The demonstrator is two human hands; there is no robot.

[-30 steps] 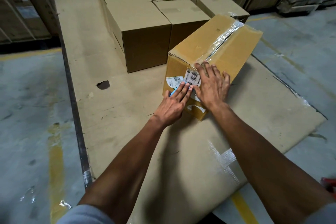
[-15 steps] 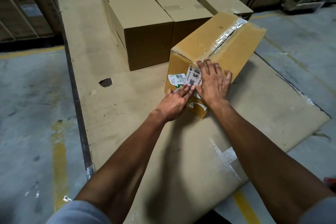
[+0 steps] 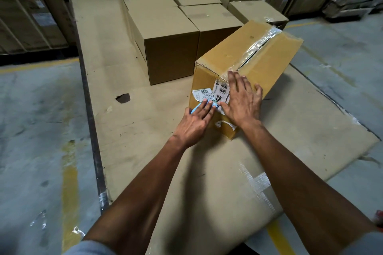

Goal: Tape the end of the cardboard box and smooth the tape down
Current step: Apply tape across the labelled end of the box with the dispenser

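A tan cardboard box (image 3: 238,51) lies at an angle on a cardboard-covered platform. Clear tape (image 3: 257,45) runs along its top seam and folds over the near end. White printed labels (image 3: 202,94) are stuck on that end. My right hand (image 3: 242,101) lies flat with fingers spread on the near end, fingertips at the top edge where the tape folds over. My left hand (image 3: 194,122) presses on the lower part of the same end, its fingers covering a small blue tool (image 3: 194,109), most of which is hidden.
Several closed cardboard boxes (image 3: 165,33) stand in rows behind and left of the taped box. The cardboard sheet (image 3: 145,130) has a dark hole (image 3: 123,97). A metal edge (image 3: 91,109) borders it on the left, with concrete floor on both sides. Something red (image 3: 379,215) shows at the right.
My right hand has slid up the box end, so its fingertips now reach the top edge. My left hand has stayed low on the end with the blue tool.
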